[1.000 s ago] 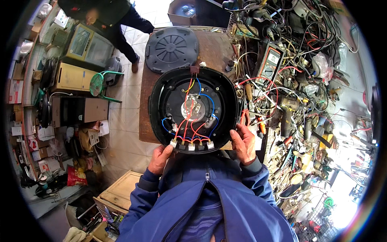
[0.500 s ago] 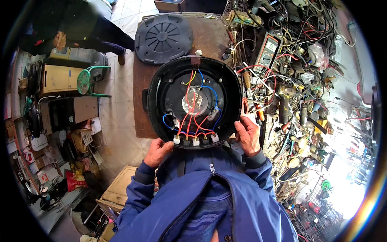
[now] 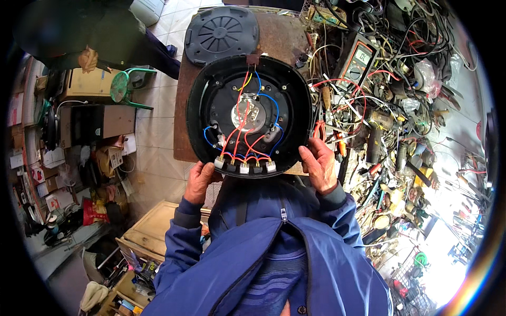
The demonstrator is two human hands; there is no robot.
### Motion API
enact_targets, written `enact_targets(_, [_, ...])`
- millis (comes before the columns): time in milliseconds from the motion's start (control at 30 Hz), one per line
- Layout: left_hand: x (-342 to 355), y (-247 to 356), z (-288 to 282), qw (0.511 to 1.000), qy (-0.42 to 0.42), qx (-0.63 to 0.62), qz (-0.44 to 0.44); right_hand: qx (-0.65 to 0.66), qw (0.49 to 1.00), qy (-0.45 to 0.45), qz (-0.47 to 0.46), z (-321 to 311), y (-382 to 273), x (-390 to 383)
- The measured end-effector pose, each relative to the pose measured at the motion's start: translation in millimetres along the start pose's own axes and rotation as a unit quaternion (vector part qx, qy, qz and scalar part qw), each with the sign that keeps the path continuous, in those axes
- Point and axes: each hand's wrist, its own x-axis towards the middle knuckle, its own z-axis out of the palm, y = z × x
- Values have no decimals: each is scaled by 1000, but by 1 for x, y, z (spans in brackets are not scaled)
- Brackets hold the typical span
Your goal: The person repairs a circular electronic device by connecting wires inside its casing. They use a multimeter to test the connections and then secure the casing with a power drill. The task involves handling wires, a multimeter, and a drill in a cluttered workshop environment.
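An open black appliance housing [image 3: 196, 118], rounded and tub-like, has its inside facing up at the near side of the brown table. Red, blue and yellow wires run across it to a row of white and black switches [image 3: 244, 168] along its near wall. A shiny round metal disc [image 3: 249, 115] lies in the middle. My left hand [image 3: 198, 183] grips the near left edge, thumb on top and fingers partly hidden below. At the near right corner, my right hand [image 3: 320, 166] is closed against the side wall, its underside fingers hidden.
Behind the housing, a round ribbed black cover [image 3: 221, 34] lies on the brown table [image 3: 284, 39]. To the right are a multimeter [image 3: 358, 60], a drill [image 3: 377, 131] and heaped cables and tools. A person's hand [image 3: 88, 59] shows at far left, near a green stool [image 3: 120, 87].
The housing has tilted and shifted slightly far and left in view, both hands staying at its near corners. The whole view has also turned a little. The other person's hand has changed position.
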Motion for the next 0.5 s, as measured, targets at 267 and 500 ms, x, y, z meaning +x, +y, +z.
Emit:
enact_targets(267, [5,-6,6,999,7,-41,27,-11,998,-54,-19,-12,4,11])
enact_targets(500, [4,6,9,999,21,-8,44,-28,998,-57,-17,-14,1,11])
